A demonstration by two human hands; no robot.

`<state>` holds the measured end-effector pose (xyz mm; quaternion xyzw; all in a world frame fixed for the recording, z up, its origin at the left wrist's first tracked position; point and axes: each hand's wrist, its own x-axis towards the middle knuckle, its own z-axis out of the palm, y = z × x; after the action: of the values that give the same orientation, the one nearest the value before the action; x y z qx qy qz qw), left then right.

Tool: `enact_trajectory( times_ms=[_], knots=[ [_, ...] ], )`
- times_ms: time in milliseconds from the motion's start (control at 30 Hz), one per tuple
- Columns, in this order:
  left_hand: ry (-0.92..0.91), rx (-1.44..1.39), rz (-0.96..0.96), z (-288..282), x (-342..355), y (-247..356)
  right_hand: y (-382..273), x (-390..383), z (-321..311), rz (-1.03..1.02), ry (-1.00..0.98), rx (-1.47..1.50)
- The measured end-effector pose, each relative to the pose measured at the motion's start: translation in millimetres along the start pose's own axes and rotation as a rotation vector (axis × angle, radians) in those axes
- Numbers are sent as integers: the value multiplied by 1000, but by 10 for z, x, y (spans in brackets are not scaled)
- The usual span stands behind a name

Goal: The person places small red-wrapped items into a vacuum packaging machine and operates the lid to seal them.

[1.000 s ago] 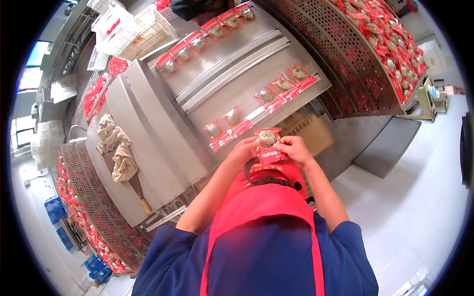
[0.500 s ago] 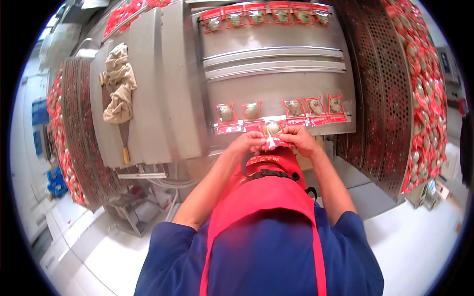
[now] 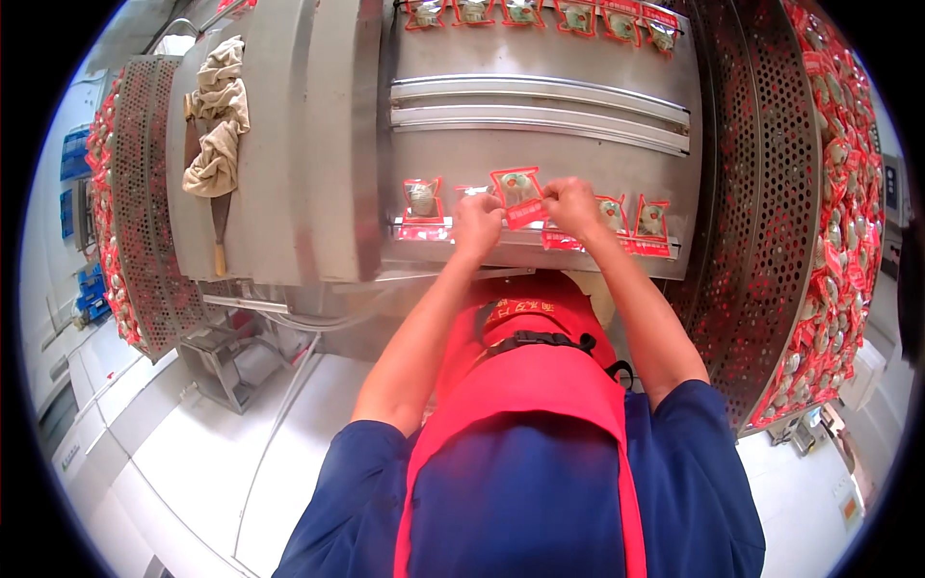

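Note:
Between my two hands is a small red-edged clear food packet [image 3: 518, 188] with a pale green-grey filling, held over the near sealing strip of the metal machine bed [image 3: 453, 154]. My left hand [image 3: 478, 223] is closed on its left lower edge, my right hand [image 3: 574, 206] on its right edge. Left of my left hand a similar packet [image 3: 421, 198] lies on the strip, and another is partly covered by that hand. To the right of my right hand lie more packets [image 3: 651, 218], one partly behind the hand.
A far row of packets [image 3: 576, 17] lies beyond two metal bars [image 3: 540, 104]. At left, a beige cloth [image 3: 220, 116] and a long-bladed knife [image 3: 220, 226] rest on a steel cover [image 3: 279, 144]. Perforated crates [image 3: 761, 193] full of packets stand on both sides.
Both hands have moved forward, carrying the packet from near the apron up over the machine's near strip. The whole view has shifted slightly.

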<state>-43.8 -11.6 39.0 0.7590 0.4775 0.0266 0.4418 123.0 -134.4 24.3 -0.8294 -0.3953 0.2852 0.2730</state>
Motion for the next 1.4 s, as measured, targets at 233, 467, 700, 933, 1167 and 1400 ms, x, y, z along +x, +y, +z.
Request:
enact_trajectory(
  times_ms=[233, 467, 700, 933, 1167, 1400],
  knots=[
    [93, 95, 96, 113, 44, 12, -64, -86, 75, 42, 83, -33],
    [43, 234, 177, 53, -21, -67, -66, -141, 163, -59, 62, -75],
    [34, 238, 178, -12, -35, -82, -83, -177, 213, -14, 76, -11],
    [115, 183, 321, 81, 136, -107, -112, -96, 183, -97, 173, -86],
    [83, 209, 323, 143, -30, -166, -33, -208, 253, -196, 199, -207],
    [2, 244, 321, -14, -109, -161, -29, -277, 248, -177, 117, -78]
  ],
)
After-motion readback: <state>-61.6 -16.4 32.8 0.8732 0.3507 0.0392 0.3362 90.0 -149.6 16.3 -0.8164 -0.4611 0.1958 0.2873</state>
